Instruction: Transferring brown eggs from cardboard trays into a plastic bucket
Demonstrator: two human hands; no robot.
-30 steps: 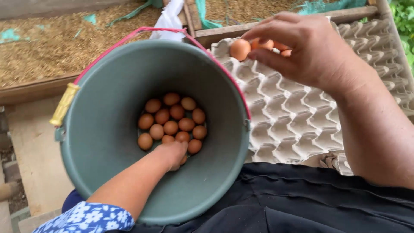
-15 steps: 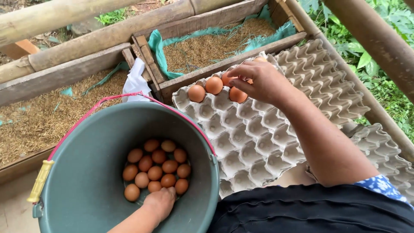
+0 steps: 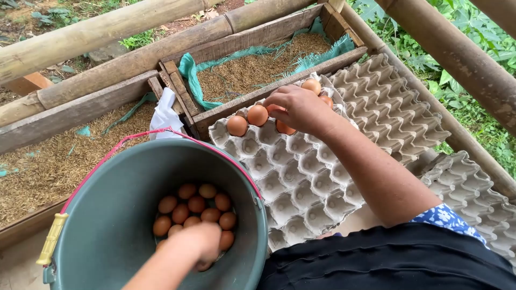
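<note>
The right hand (image 3: 298,107) reaches over the far row of the tray (image 3: 301,177), fingers curled down around an egg (image 3: 285,128) seated in a cup; its long axis cannot be made out. Two eggs (image 3: 247,121) beside it stand upright. The left hand (image 3: 196,244) is down in the bucket (image 3: 107,215), closed on the brown eggs (image 3: 196,207) heaped there.

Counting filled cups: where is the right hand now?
The right hand is over the egg tray's far edge, among the eggs set there, right of the bucket.
</note>
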